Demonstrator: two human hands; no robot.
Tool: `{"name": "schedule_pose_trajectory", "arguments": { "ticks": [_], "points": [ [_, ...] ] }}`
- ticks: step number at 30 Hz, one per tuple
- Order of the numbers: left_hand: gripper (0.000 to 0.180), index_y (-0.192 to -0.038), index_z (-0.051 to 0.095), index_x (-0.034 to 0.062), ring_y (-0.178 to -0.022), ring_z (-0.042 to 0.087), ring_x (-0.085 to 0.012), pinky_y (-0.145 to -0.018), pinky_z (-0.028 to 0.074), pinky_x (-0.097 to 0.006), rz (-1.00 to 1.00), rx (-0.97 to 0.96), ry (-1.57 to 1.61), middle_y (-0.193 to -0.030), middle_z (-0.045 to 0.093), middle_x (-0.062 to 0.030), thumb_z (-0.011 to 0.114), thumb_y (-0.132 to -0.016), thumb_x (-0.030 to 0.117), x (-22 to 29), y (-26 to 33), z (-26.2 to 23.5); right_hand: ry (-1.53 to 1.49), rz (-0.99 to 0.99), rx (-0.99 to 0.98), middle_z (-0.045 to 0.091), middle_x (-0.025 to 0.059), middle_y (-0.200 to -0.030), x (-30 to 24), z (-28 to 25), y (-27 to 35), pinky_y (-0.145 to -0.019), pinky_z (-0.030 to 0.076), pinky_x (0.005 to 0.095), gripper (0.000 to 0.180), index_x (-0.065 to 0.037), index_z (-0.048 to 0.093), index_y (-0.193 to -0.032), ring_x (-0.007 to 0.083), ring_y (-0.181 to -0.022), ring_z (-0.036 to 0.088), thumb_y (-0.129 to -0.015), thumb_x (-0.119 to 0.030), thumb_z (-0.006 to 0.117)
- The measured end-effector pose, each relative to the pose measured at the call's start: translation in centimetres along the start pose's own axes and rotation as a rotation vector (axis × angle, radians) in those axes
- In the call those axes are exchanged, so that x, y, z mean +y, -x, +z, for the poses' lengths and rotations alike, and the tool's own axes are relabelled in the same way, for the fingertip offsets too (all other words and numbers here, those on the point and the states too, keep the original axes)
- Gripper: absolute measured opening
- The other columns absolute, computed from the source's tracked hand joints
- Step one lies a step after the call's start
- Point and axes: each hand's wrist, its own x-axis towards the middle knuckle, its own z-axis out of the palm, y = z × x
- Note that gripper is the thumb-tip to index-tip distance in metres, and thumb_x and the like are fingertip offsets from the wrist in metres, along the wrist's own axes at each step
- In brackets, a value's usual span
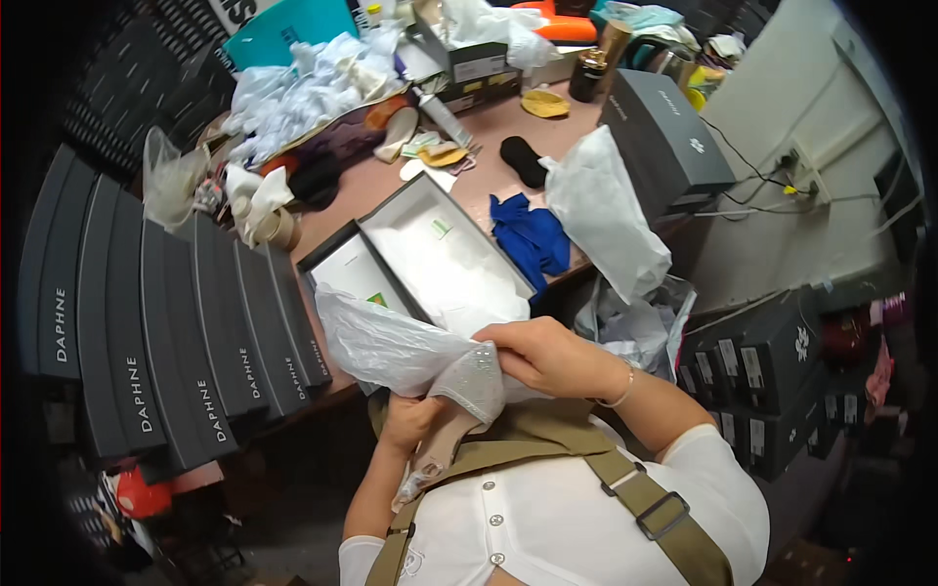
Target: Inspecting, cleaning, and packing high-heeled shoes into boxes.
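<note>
Two hands [537, 354] hold one white bag [381, 337] and apparently just one shoe [471, 386].

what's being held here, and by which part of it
A silver shoe: right grip at its sparkly front end, left grip at its side near the white wrapping, partly hidden.

The left hand [408, 422] is gripping low before the chest [557, 498], its fingers partly hidden, while the left forearm [371, 493] is slanting upward and inward. The right hand [532, 354] is pinching slightly higher, knuckles facing up, the right forearm [645, 405] angling in from the right and the elbow bending.
</note>
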Motion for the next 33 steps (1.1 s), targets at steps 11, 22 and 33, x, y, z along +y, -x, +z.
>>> {"name": "schedule_pose_trajectory", "arguments": {
  "ticks": [11,22,33],
  "points": [
    [0.042,-0.123,0.058,0.0045,-0.115,0.054,-0.0237,-0.1,0.04,-0.036,0.095,0.076,-0.413,-0.122,0.058,-0.0108,0.059,-0.082,-0.003,-1.1,1.4,-2.7,-0.284,0.162,-0.197,0.067,0.016,-0.087,2.7,-1.9,-3.6,-0.072,0.05,0.0322,0.021,0.0,0.061,-0.106,0.0278,-0.08,0.066,-0.088,-0.007,0.055],
    [0.04,-0.125,0.054,-0.0011,-0.117,0.052,-0.0219,-0.102,0.039,-0.033,0.063,0.047,-0.258,-0.127,0.055,-0.0135,0.05,-0.086,-0.005,4.3,-2.7,-0.3,-0.373,0.215,-0.306,0.066,0.0164,-0.088,4.8,-3.2,-6.8,-0.072,0.05,0.0338,0.021,-0.001,0.061,-0.106,0.0295,-0.08,0.066,-0.09,-0.009,0.052],
    [0.044,-0.122,0.056,-0.0021,-0.119,0.05,-0.0244,-0.102,0.039,-0.033,0.085,0.101,-0.305,-0.128,0.054,-0.0143,0.045,-0.08,-0.012,5.1,-2.6,0.3,-0.375,0.197,-0.294,0.067,0.016,-0.087,4.9,-3.3,-7.0,-0.071,0.05,0.0328,0.022,-0.001,0.061,-0.108,0.0287,-0.078,0.066,-0.09,-0.009,0.051]
  ]
}}
